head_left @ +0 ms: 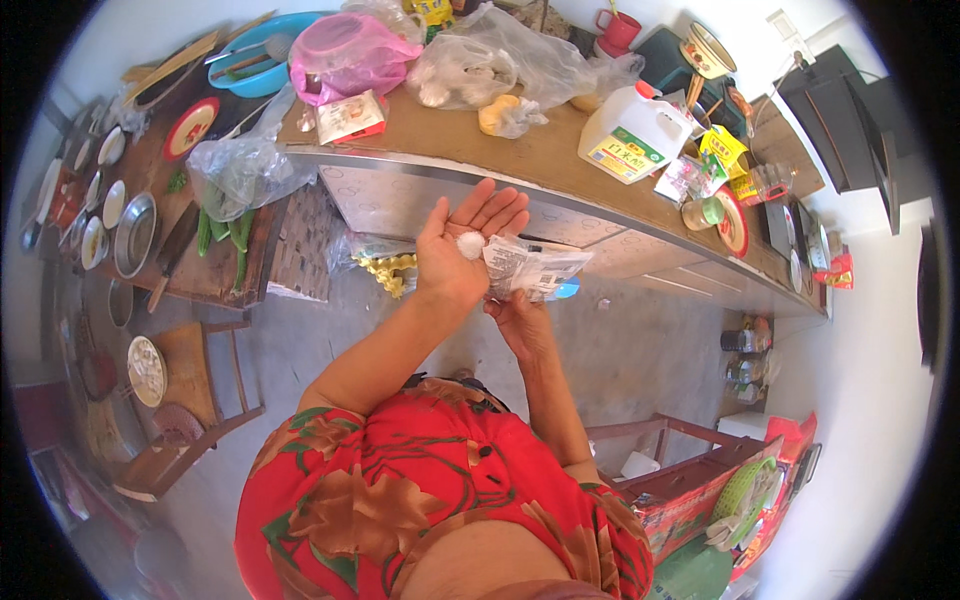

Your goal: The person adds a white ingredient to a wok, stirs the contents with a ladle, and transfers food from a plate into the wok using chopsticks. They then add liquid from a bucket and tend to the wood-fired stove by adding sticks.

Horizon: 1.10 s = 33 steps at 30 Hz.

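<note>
My left hand (pixel 449 262) is held palm up, fingers stretched out. A small heap of white grains (pixel 470 245) lies in its palm; whether salt, sugar or something else cannot be told. My right hand (pixel 521 325) grips a printed white and clear plastic packet (pixel 540 268) from below. The packet's left end is right beside the grains, close to the left palm. Both hands are in front of the counter's edge, above the floor.
On the counter (pixel 420 140) stand a white jug (pixel 637 130) with a red cap, a pink bag (pixel 350 58) and a blue basin (pixel 262 50). Green peppers (pixel 240 235) and a cleaver (pixel 178 235) lie on the left table. A wooden chair (pixel 185 375) holds a bowl (pixel 147 370).
</note>
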### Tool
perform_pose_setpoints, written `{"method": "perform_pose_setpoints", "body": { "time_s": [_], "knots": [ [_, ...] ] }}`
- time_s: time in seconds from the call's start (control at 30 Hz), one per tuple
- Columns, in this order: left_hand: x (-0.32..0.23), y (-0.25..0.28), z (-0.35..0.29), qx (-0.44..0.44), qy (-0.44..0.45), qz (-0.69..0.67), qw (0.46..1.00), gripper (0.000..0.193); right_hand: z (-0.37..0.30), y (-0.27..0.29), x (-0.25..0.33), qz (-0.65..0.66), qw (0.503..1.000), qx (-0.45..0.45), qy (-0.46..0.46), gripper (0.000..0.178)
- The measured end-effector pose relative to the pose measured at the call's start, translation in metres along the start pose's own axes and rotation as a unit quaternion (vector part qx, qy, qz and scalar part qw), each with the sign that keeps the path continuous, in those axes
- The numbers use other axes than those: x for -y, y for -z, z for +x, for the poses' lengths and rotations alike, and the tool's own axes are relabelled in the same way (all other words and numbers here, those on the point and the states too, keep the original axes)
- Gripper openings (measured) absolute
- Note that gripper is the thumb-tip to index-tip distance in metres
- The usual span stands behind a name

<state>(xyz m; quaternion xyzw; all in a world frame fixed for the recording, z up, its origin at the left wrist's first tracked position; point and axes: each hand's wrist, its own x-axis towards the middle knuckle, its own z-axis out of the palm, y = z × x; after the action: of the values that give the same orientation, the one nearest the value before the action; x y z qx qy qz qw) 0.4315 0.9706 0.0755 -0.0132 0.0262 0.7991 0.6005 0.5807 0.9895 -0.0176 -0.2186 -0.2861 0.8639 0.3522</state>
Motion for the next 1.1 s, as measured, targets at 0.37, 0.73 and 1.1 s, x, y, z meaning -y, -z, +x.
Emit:
{"method": "perform_pose_setpoints", "body": {
  "time_s": [0.37,0.73,1.1],
  "knots": [
    [0.001,-0.004,0.01,-0.012,0.009,-0.018,1.0,0.051,0.025,0.009,0.004,0.067,0.997,0.018,0.046,0.048],
    [-0.026,0.04,-0.007,-0.042,-0.002,-0.009,0.999,0.048,0.13,0.076,0.072,0.037,0.98,-0.134,0.141,0.027],
    [-0.043,0.057,-0.013,-0.088,-0.023,0.039,0.995,0.045,0.224,0.126,0.097,0.114,0.954,-0.231,0.152,0.024]
  ]
}}
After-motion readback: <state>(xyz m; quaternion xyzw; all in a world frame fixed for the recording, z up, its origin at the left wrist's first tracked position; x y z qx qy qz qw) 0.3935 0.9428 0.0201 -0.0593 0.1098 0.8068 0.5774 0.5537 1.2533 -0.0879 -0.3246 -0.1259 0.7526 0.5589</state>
